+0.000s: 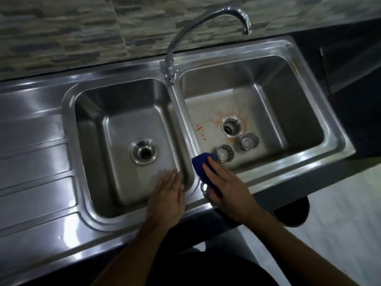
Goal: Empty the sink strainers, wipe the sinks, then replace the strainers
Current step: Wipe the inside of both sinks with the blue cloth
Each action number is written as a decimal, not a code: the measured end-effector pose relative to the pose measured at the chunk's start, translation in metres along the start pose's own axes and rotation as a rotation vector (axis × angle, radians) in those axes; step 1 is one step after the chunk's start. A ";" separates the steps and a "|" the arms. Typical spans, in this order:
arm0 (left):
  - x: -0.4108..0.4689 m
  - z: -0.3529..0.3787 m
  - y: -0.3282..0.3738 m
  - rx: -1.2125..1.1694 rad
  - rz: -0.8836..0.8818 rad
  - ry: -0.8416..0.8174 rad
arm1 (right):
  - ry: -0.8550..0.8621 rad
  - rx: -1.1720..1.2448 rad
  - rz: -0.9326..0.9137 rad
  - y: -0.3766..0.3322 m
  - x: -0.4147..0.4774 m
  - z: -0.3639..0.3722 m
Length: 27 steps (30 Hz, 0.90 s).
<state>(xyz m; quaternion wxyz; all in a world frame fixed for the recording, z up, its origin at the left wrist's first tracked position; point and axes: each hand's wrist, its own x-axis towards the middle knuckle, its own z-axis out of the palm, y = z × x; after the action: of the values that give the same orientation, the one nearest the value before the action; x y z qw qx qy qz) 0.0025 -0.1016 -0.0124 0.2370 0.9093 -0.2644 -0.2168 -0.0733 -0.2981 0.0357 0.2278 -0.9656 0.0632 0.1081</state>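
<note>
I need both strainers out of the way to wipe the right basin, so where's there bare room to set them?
The ribbed draining board left of the left basin is bare. That basin's floor is bare around its open drain. The right basin is crowded near its drain: two strainers, orange stains, the right hand with the blue cloth.

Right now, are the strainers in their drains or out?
Out. Both strainers sit on the right basin floor; both drains are open.

No readable text, labels or numbers anywhere.
</note>
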 end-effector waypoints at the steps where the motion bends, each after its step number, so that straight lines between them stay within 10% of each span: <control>1: 0.003 0.001 0.000 -0.011 -0.022 0.004 | 0.018 -0.057 -0.030 0.001 0.005 0.009; 14: 0.098 -0.030 0.021 -0.150 -0.237 0.149 | 0.163 0.318 -0.165 0.023 0.226 -0.015; 20: 0.169 -0.042 0.042 -0.056 -0.080 0.267 | 0.495 0.384 -0.001 0.043 0.279 -0.061; 27: 0.217 -0.029 0.052 0.058 -0.094 0.243 | 0.353 -0.432 -0.273 0.056 0.317 -0.062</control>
<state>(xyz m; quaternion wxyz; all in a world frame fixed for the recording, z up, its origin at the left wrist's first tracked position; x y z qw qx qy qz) 0.1645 -0.2581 -0.0198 0.2307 0.9467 -0.1970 -0.1083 0.2357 -0.3990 -0.0097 0.0151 -0.9951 -0.0532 -0.0819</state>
